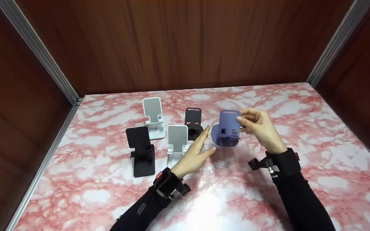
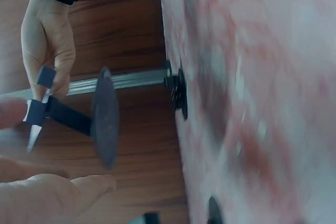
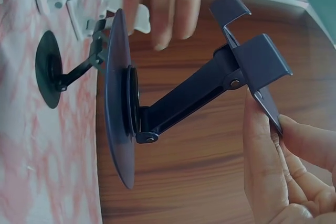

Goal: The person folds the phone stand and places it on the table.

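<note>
Head view, starting from its left, gives me a black stand [image 1: 143, 148] with a dull finish, its round-cornered plate leaning over a flat oblong base. Behind it, slightly right, rises a rear white stand [image 1: 153, 112], its smooth grey pad framed by a pale rim above two little lips. Next comes a front white stand [image 1: 177, 138] of the same shape, partly covered by my left hand [image 1: 193, 157]. I have those fingers straight and together, the thumb spread away; whether they touch that stand I cannot tell. Near my fingertips sits a small black stand [image 1: 193, 116], slotted along its top edge.

Further right is the violet-blue stand [image 1: 229, 125], which I hold raised off the tabletop; the right wrist view shows its thin disc base, hinged arm and two bent lips. My right hand [image 1: 258, 125] pinches the right edge of its plate between thumb and fingers.

Beneath lies the tabletop [image 1: 332, 183], glossy, marbled in pinkish red and white, with glare towards me. Around it, left to right, stand a dark wood-grained left panel [image 1: 18, 96], a silvery left post [image 1: 37, 48], a reddish-brown back panel [image 1: 191, 45], a right post [image 1: 332, 38] and a right panel [image 1: 364, 96].
</note>
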### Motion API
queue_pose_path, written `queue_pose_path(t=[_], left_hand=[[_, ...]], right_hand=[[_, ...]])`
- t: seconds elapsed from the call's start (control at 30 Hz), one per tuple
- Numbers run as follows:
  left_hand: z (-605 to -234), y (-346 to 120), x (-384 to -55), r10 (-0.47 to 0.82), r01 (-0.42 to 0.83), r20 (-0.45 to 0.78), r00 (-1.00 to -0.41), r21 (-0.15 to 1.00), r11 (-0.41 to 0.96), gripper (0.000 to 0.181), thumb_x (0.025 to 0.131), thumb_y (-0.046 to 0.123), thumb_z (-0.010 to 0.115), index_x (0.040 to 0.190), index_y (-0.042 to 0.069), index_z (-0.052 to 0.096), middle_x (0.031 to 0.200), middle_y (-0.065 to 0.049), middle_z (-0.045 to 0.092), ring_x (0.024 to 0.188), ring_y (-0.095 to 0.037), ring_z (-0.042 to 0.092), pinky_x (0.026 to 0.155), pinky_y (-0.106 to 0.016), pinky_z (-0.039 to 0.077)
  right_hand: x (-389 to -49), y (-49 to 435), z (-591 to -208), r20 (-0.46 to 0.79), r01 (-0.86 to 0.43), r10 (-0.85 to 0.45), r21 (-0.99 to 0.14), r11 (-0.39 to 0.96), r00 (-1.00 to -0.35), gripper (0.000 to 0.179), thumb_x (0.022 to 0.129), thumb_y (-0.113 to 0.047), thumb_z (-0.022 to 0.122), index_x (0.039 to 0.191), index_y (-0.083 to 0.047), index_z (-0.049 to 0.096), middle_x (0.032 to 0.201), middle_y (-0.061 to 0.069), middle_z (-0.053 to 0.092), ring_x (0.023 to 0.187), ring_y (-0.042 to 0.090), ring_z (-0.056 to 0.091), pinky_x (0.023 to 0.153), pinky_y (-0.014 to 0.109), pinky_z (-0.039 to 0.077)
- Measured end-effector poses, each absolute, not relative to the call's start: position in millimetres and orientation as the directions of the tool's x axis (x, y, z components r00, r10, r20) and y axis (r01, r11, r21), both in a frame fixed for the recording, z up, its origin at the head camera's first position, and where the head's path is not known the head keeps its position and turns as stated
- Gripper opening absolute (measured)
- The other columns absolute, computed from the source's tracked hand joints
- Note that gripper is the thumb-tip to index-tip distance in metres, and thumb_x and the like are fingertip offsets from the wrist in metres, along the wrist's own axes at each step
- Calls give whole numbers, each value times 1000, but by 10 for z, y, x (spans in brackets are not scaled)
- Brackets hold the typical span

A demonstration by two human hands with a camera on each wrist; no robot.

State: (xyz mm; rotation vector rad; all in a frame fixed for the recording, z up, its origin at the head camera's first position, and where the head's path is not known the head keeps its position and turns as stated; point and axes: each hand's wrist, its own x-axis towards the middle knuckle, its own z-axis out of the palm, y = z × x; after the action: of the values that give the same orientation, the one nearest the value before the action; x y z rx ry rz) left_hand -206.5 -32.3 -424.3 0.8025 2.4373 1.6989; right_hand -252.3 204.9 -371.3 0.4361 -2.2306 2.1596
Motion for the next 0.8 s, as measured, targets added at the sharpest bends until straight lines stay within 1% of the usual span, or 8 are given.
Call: queue_pose_path(t=[0.1, 0.2, 0.3, 0.4, 0.5, 0.67, 0.73, 0.8], left_hand=[[-4278, -263, -2097, 417, 220, 177, -891, 974, 58, 66, 100, 6, 48, 154, -2, 10, 157, -22, 18, 137, -38, 33, 111, -45, 31], [-4313, -210, -2134, 397, 79, 115, -910, 991, -106, 64, 99, -1, 44, 153, -5, 8, 155, -26, 20, 133, -41, 38, 107, -45, 38], [-4345, -164, -2172, 393, -23, 71, -917, 973, -229, 63, 99, -3, 41, 152, -6, 7, 152, -29, 23, 131, -41, 40, 107, -46, 37], [-4362, -137, -2190, 391, -120, 13, -920, 941, -315, 61, 99, -5, 39, 153, -3, 11, 148, -28, 32, 125, -35, 48, 107, -50, 36], [-4370, -127, -2200, 378, -155, -15, -926, 927, -343, 57, 99, -5, 39, 152, -3, 18, 143, -24, 42, 111, -26, 58, 103, -45, 41], [-4365, -129, -2203, 349, -138, -7, -937, 926, -352, 49, 98, -7, 41, 146, -5, 31, 132, -19, 54, 92, -13, 60, 81, -27, 49], [-4359, -130, -2209, 336, -125, 2, -942, 926, -356, 48, 97, -9, 41, 144, -5, 35, 129, -18, 56, 90, -13, 61, 79, -25, 50], [-4351, -132, -2217, 322, -105, 17, -947, 928, -359, 46, 96, -11, 41, 141, -6, 37, 127, -19, 57, 91, -14, 62, 84, -29, 53]], right_hand=[[-2489, 2032, -3687, 214, -221, -206, -975, 12, -955, 21, 93, -5, 64, 106, 11, 58, 88, 10, 67, 76, 18, 66, 70, 36, 59], [-2462, 2011, -3669, 236, -240, -216, -971, -4, -948, 21, 93, -3, 64, 106, 12, 58, 88, 12, 68, 76, 19, 67, 69, 36, 59], [-2441, 1992, -3653, 257, -260, -221, -965, -16, -941, 20, 92, -1, 64, 105, 13, 58, 87, 12, 68, 75, 19, 67, 69, 37, 59], [-2420, 1968, -3644, 273, -274, -226, -961, -28, -935, 18, 92, 1, 64, 104, 13, 59, 87, 12, 68, 75, 19, 67, 69, 38, 59], [-2405, 1943, -3637, 282, -283, -228, -959, -30, -932, 17, 91, 3, 64, 104, 13, 59, 87, 11, 68, 74, 19, 67, 69, 38, 59], [-2387, 1912, -3628, 300, -304, -218, -953, -20, -928, 15, 90, 6, 63, 103, 13, 60, 84, 10, 69, 71, 17, 66, 67, 38, 59], [-2381, 1903, -3624, 306, -310, -217, -951, -16, -927, 15, 90, 6, 64, 102, 13, 61, 83, 10, 69, 70, 16, 66, 66, 38, 59], [-2375, 1900, -3619, 308, -313, -219, -950, -12, -926, 15, 90, 4, 65, 101, 13, 61, 82, 11, 68, 70, 16, 66, 66, 37, 59]])
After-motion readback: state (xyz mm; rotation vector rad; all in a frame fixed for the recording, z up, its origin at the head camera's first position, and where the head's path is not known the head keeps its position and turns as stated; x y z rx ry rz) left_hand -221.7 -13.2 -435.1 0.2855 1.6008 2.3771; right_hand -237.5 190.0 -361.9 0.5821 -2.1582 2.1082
